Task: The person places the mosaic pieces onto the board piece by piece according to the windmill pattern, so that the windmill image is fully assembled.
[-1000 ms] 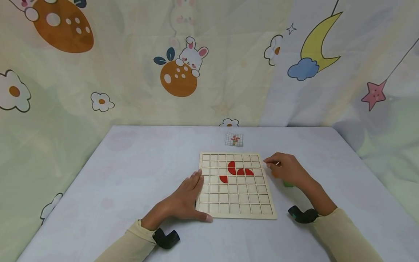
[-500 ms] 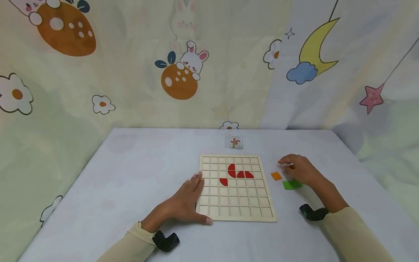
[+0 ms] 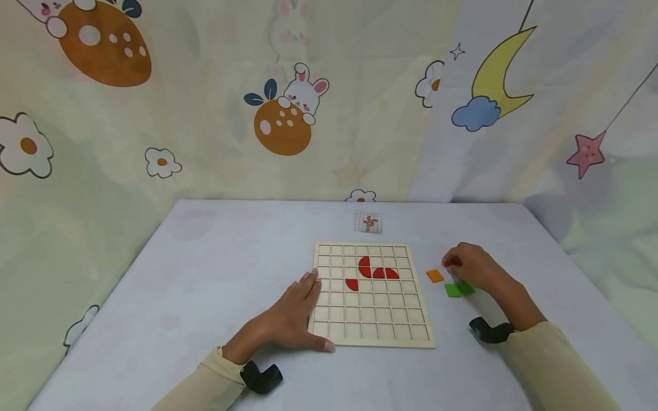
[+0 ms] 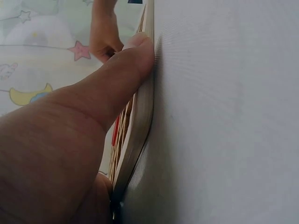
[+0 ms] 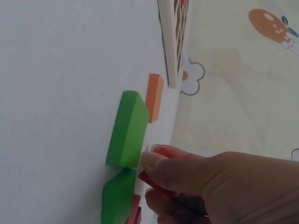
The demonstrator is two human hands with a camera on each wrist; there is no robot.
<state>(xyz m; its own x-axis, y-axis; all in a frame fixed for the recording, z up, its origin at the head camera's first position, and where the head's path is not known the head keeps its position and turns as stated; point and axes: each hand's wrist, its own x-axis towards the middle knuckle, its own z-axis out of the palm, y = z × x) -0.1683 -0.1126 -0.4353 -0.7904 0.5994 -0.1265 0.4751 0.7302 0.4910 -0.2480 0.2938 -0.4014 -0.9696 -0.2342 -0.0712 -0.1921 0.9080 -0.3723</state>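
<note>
A wooden grid board (image 3: 336, 328) lies on the table, with several red quarter-circle pieces (image 3: 364, 266) in its upper cells. My left hand (image 3: 290, 311) rests at the board's left side, fingers straight along that edge, thumb (image 4: 126, 65) at the near corner. Right of the board, my right hand (image 3: 473, 267) pinches a red piece (image 5: 156, 183) between thumb and fingers; the fingers partly hide its shape. Just beside that hand are two green pieces (image 5: 128, 130) and an orange piece (image 3: 434, 276). More red pieces (image 5: 134, 212) show behind the green ones in the right wrist view.
A small card (image 3: 368, 222) with a pinwheel picture on a grid lies beyond the board. The white-covered table (image 3: 231, 245) ends at a patterned cloth backdrop (image 3: 205, 103). Black cameras (image 3: 261, 378) are worn on both wrists.
My right hand has moved right, away from the board's edge, to the loose pieces, and its fingers have closed on a red piece. The left hand has stayed at the board.
</note>
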